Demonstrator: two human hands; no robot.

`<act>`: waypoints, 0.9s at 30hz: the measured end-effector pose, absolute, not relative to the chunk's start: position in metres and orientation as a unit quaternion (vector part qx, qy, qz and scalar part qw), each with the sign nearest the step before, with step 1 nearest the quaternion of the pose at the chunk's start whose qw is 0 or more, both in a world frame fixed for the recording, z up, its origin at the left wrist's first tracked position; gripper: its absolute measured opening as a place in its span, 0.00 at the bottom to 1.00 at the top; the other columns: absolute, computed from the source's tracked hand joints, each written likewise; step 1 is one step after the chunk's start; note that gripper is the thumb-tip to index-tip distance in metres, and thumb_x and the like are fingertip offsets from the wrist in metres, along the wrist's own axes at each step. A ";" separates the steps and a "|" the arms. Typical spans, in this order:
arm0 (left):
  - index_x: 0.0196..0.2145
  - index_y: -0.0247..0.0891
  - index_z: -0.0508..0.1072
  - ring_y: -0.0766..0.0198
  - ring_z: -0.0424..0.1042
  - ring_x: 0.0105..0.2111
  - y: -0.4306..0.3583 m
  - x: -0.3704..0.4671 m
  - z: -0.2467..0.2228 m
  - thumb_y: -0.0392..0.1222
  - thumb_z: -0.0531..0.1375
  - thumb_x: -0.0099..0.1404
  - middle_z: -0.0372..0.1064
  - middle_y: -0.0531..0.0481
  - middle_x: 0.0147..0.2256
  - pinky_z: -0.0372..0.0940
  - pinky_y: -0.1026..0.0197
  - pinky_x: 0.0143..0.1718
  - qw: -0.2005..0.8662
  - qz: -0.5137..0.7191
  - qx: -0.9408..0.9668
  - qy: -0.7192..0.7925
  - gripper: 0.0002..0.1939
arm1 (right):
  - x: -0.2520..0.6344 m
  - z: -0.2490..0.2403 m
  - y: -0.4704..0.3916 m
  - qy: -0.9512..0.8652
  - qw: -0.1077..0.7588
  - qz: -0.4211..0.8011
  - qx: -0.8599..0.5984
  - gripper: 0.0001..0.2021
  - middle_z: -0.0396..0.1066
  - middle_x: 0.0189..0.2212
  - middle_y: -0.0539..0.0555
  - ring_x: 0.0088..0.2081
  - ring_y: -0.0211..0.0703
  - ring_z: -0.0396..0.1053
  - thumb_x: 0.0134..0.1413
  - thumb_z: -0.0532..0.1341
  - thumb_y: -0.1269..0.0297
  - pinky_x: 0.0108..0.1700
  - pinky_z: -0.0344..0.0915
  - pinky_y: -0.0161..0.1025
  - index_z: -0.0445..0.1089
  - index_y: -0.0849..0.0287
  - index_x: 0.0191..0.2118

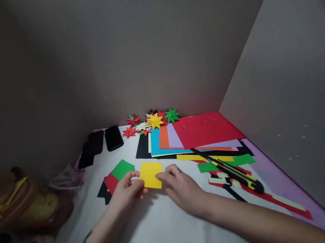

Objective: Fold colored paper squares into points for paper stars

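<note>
Smooth matt paper makes up the yellow square [151, 174]; the dark phone [114, 138] looks glossy.

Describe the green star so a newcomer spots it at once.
Find the big red sheet near the wall. By its far left corner, at the right end of the cluster of paper stars, sits the green star. It alone is all green, unlike the yellow star nearby.

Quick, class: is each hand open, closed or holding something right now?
Left hand: closed, pinching the small yellow paper sheet.
Right hand: fingertip at the sheet's right edge; whether it grips cannot be told.
</note>
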State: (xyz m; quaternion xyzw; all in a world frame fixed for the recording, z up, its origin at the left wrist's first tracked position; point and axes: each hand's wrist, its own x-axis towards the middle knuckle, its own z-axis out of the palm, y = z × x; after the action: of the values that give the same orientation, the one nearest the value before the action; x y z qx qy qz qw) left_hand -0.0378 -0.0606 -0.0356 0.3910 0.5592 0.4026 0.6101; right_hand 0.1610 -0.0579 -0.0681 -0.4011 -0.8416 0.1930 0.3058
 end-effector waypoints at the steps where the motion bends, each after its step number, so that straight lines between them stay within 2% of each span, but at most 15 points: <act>1: 0.38 0.37 0.61 0.69 0.65 0.20 -0.061 -0.035 -0.038 0.43 0.62 0.53 0.69 0.53 0.20 0.57 0.70 0.21 0.629 0.405 0.370 0.551 0.16 | 0.159 -0.069 -0.055 -0.855 0.305 0.141 -0.396 0.24 0.60 0.40 0.56 0.39 0.43 0.63 0.47 0.54 0.81 0.40 0.65 0.39 0.64 0.55 0.50; 4: 0.42 0.37 0.61 0.68 0.68 0.23 -0.064 -0.034 -0.045 0.42 0.62 0.54 0.71 0.52 0.25 0.59 0.69 0.24 0.656 0.417 0.335 0.533 0.20 | 0.154 -0.072 -0.048 -0.870 0.334 0.021 -0.363 0.14 0.62 0.34 0.55 0.36 0.43 0.62 0.50 0.55 0.80 0.36 0.63 0.37 0.70 0.57 0.39; 6: 0.45 0.37 0.61 0.69 0.67 0.25 -0.065 -0.037 -0.049 0.42 0.63 0.54 0.70 0.52 0.27 0.61 0.68 0.27 0.656 0.433 0.328 0.524 0.23 | 0.152 -0.074 -0.046 -0.868 0.367 -0.014 -0.334 0.09 0.64 0.31 0.54 0.33 0.41 0.62 0.53 0.55 0.77 0.34 0.62 0.36 0.70 0.58 0.33; 9: 0.49 0.37 0.61 0.69 0.67 0.26 -0.066 -0.044 -0.052 0.43 0.64 0.54 0.68 0.54 0.28 0.61 0.67 0.30 0.662 0.440 0.328 0.510 0.26 | 0.152 -0.076 -0.046 -0.872 0.398 -0.018 -0.286 0.08 0.67 0.31 0.54 0.33 0.40 0.64 0.55 0.55 0.76 0.34 0.63 0.36 0.69 0.58 0.34; 12: 0.51 0.38 0.60 0.70 0.64 0.24 -0.065 -0.047 -0.056 0.44 0.65 0.53 0.65 0.57 0.25 0.58 0.68 0.27 0.652 0.429 0.355 0.514 0.30 | 0.154 -0.078 -0.045 -0.883 0.402 0.012 -0.243 0.08 0.70 0.33 0.54 0.34 0.40 0.67 0.55 0.55 0.76 0.35 0.64 0.37 0.69 0.58 0.37; 16: 0.43 0.36 0.66 0.70 0.61 0.22 -0.062 -0.051 -0.062 0.47 0.65 0.53 0.62 0.58 0.21 0.55 0.68 0.25 0.618 0.400 0.405 0.542 0.22 | 0.154 -0.078 -0.041 -0.863 0.415 0.144 -0.251 0.07 0.72 0.35 0.56 0.37 0.41 0.68 0.54 0.56 0.75 0.38 0.66 0.38 0.70 0.59 0.36; 19: 0.43 0.36 0.68 0.67 0.66 0.26 -0.061 -0.052 -0.062 0.50 0.61 0.57 0.68 0.51 0.28 0.59 0.66 0.28 0.584 0.407 0.419 0.564 0.20 | 0.152 -0.078 -0.039 -0.774 0.406 0.335 -0.351 0.04 0.70 0.27 0.52 0.30 0.38 0.67 0.54 0.58 0.69 0.33 0.66 0.36 0.69 0.59 0.30; 21: 0.46 0.36 0.69 0.64 0.68 0.32 -0.062 -0.051 -0.059 0.50 0.60 0.59 0.70 0.47 0.34 0.62 0.64 0.33 0.545 0.427 0.446 0.567 0.21 | 0.150 -0.080 -0.039 -0.670 0.387 0.462 -0.433 0.06 0.66 0.22 0.49 0.23 0.35 0.63 0.53 0.59 0.64 0.26 0.62 0.33 0.66 0.59 0.27; 23: 0.44 0.36 0.71 0.62 0.68 0.34 -0.064 -0.049 -0.058 0.49 0.61 0.58 0.70 0.46 0.36 0.62 0.63 0.35 0.539 0.419 0.482 0.549 0.19 | 0.149 -0.081 -0.040 -0.583 0.373 0.550 -0.467 0.09 0.62 0.20 0.47 0.21 0.34 0.61 0.52 0.60 0.60 0.23 0.58 0.31 0.63 0.59 0.26; 27: 0.35 0.35 0.72 0.64 0.67 0.30 -0.069 -0.045 -0.061 0.45 0.63 0.55 0.69 0.49 0.30 0.62 0.64 0.32 0.576 0.384 0.488 0.532 0.13 | 0.148 -0.080 -0.044 -0.522 0.372 0.624 -0.447 0.15 0.61 0.21 0.46 0.22 0.33 0.60 0.46 0.64 0.54 0.24 0.58 0.31 0.62 0.59 0.25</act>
State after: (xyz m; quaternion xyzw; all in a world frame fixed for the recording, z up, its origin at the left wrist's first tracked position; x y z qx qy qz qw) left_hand -0.0449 -0.0690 -0.0612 0.4884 0.5318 0.3835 0.5758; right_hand 0.1481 -0.0436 -0.0796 -0.4468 -0.5221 0.6242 0.3717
